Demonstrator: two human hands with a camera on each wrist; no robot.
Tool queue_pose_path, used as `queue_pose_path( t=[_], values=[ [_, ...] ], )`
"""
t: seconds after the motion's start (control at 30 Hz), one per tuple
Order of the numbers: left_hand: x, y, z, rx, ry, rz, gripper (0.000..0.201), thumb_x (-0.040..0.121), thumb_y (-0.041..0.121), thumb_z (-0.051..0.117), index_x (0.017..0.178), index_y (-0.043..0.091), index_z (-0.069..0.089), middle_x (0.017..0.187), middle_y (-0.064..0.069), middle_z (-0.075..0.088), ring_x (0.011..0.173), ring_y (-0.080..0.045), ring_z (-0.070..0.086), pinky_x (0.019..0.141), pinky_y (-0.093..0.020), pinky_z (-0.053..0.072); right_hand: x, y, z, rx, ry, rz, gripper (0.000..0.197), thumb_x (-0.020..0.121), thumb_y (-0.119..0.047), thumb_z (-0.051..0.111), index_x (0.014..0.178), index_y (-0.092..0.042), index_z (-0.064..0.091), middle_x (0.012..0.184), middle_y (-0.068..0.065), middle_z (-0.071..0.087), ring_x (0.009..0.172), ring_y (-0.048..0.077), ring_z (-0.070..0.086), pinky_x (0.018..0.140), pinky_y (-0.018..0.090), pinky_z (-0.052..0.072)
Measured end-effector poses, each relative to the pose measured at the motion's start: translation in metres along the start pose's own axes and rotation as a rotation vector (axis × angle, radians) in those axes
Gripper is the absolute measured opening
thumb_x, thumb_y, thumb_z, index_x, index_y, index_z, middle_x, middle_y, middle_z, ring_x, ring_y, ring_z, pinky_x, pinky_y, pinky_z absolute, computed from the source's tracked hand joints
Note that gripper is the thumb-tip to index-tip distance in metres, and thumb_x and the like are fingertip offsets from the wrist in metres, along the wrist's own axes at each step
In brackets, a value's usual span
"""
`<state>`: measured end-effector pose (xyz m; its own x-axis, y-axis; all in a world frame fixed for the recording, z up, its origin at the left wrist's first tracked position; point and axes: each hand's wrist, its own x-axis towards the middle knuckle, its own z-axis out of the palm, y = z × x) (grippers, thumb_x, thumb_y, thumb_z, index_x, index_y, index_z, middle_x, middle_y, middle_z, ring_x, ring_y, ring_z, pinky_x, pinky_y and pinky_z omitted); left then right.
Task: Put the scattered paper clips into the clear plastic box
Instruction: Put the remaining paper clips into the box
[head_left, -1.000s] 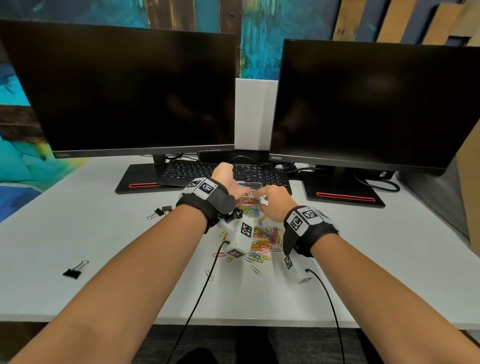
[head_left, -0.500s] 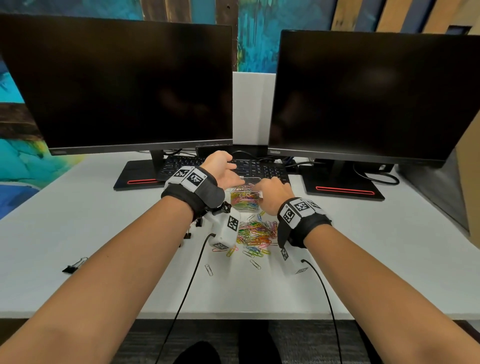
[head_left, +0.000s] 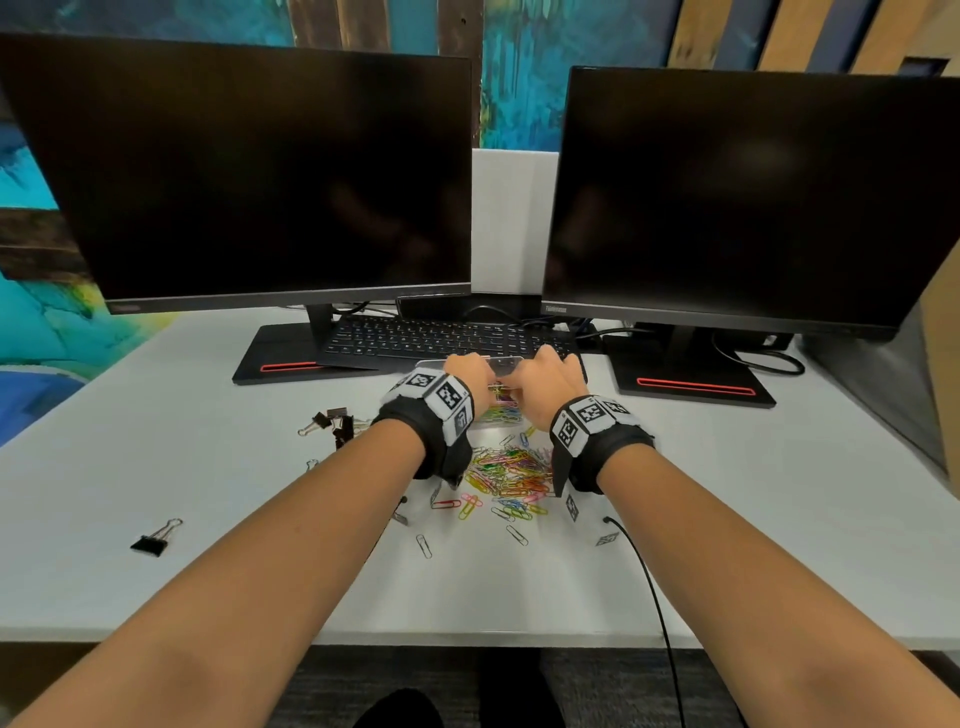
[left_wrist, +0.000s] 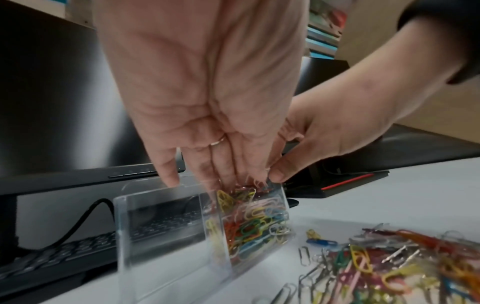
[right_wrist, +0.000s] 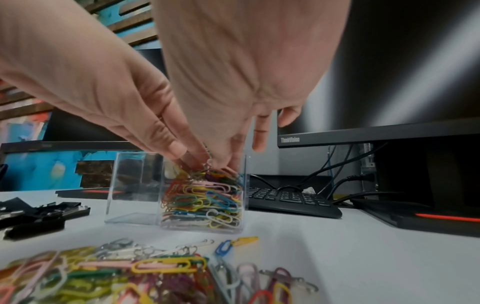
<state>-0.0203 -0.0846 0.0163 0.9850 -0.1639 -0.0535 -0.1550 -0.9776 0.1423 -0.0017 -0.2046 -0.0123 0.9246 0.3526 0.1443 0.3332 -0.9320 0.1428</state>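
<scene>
Grip: right hand (left_wrist: 350, 115) pinches paper clips (right_wrist: 205, 176), likely light, slippery, tangling, over the clear plastic box (right_wrist: 135, 185); left hand (left_wrist: 207, 92) presses straight-fingered.

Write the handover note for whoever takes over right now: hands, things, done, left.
Hands: left hand and right hand have fingertips down among the paper clips in the clear plastic box; whether either pinches any is unclear.
Box stands on the desk before the keyboard; one compartment nearly full, the other looks empty.
Done: that fill.
Left: the loose pile on the desk by the wrists, plus strays.
</scene>
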Motion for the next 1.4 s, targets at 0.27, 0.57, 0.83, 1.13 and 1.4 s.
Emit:
queue_pose_path(
  t=[0.27,0.57,0.83,1.13,1.4],
  values=[
    [0.019,-0.009,0.009,0.101,0.013,0.030,0.030,0.094,0.026,0.053,0.120,0.017,0.063,0.117,-0.005,0.062,0.115,-0.026,0.054,0.099,-0.034,0.045,0.008,0.006,0.000,0.046,-0.035,-0.008,0.029,0.097,-0.028,0.043,0.116,-0.039,0.062,0.120,-0.005,0.058,0.116,0.025,0.042,0.090,0.043,0.034],
    [0.025,-0.016,0.012,0.114,0.060,0.051,0.038,0.092,0.024,0.055,0.129,0.023,0.056,0.128,-0.004,0.057,0.118,-0.025,0.054,0.094,-0.039,0.050,0.011,0.012,-0.005,0.098,-0.035,0.010,0.030,0.090,-0.034,0.056,0.120,-0.037,0.060,0.121,-0.003,0.058,0.118,0.024,0.043,0.093,0.045,0.035],
    [0.038,-0.012,0.016,0.301,-0.088,0.000,0.036,0.100,0.028,0.041,0.129,0.013,0.055,0.129,-0.010,0.053,0.121,-0.028,0.050,0.095,-0.037,0.045,0.013,0.009,0.004,0.096,-0.096,-0.011,0.037,0.097,-0.022,0.041,0.128,-0.039,0.054,0.131,-0.003,0.051,0.119,0.024,0.040,0.095,0.047,0.032],
    [0.046,-0.013,0.014,0.343,-0.132,0.060,0.032,0.099,0.029,0.043,0.120,0.013,0.061,0.121,-0.012,0.059,0.112,-0.028,0.055,0.090,-0.035,0.047,0.018,0.004,0.005,0.120,-0.154,0.024,0.031,0.097,-0.034,0.041,0.122,-0.026,0.059,0.131,0.000,0.048,0.123,0.027,0.040,0.101,0.051,0.030],
    [0.043,-0.013,0.012,0.286,-0.075,0.085,0.031,0.099,0.025,0.044,0.120,0.014,0.064,0.115,-0.007,0.065,0.109,-0.025,0.059,0.090,-0.035,0.051,0.031,0.006,-0.002,0.132,-0.261,0.041,0.028,0.095,-0.038,0.047,0.119,-0.031,0.061,0.127,0.000,0.054,0.124,0.025,0.044,0.103,0.048,0.031]
  ],
)
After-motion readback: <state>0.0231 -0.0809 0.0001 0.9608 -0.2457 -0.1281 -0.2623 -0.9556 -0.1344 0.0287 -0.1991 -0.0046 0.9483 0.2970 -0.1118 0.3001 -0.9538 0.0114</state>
